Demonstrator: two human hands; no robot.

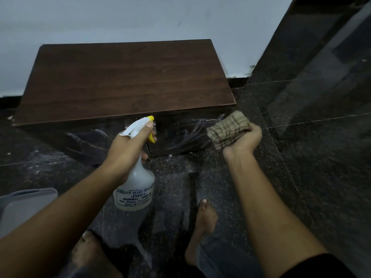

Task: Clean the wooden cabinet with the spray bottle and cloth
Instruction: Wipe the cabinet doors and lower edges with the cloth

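**dustbunny:** ok what's each grip actually on? count stuff too pls

**mopside:** two hands, one thing each. left hand (128,149) has its grip closed round the neck of the one spray bottle (136,177), fingers curled round the front by the yellow trigger and one digit laid up along the white head near the yellow nozzle. The bottle is upright, cloudy white with a printed label, held up off the floor, nozzle facing the front of the wooden cabinet (124,81). right hand (244,141) has a tight grip on the one cloth (226,127), beige with dark check lines, bunched into a wad that sticks out the top of the fist

**dustbunny:** arms? and is the cloth on the wood?

**mopside:** both forearms reach forward, the left coming in from lower left, the right running more straight up the frame. The cloth sits right at the right-hand edge of the cabinet's front face, but I can't tell if it's really pressing on it. It's one cabinet, low and dark brown, back against the pale wall (120,21), standing on the dark speckled floor (321,177). Its front shows pale smeary streaks. Two bare feet (202,223) are down between the arms. There's one grey plastic thing (26,205) at lower left, cut off by the frame, and a glossy dark panel (321,67) up the right side
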